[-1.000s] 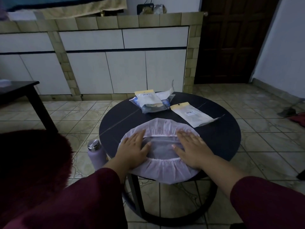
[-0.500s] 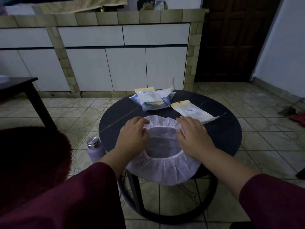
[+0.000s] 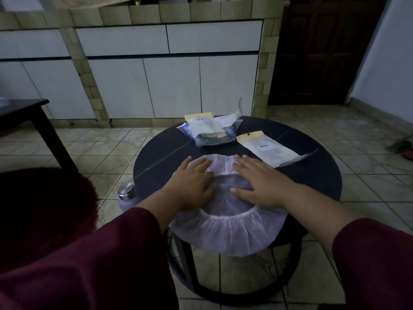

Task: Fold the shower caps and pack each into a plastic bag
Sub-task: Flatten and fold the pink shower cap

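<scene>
A white gathered shower cap (image 3: pixel 228 233) lies opening-up on the near part of the round black table (image 3: pixel 317 175), its near edge hanging over the rim. My left hand (image 3: pixel 192 182) presses flat on the cap's left side, fingers spread toward the far rim. My right hand (image 3: pixel 261 180) lies flat on the right side, thumb pointing inward. Neither hand grips anything. An empty plastic bag (image 3: pixel 268 148) with a yellow header lies just beyond my right hand. A pile of plastic bags (image 3: pixel 210 130) rests at the table's far edge.
A lilac bottle with a steel cap (image 3: pixel 126 194) stands on the tiled floor left of the table. A dark side table (image 3: pixel 24 113) is at far left, white cabinets (image 3: pixel 169 86) behind, a dark door (image 3: pixel 324 52) at back right.
My hands went from the cap's middle out to its far rim, gathering it slightly, and now lie flat on it again, farther from me. The cap's far edge looks pushed in toward me.
</scene>
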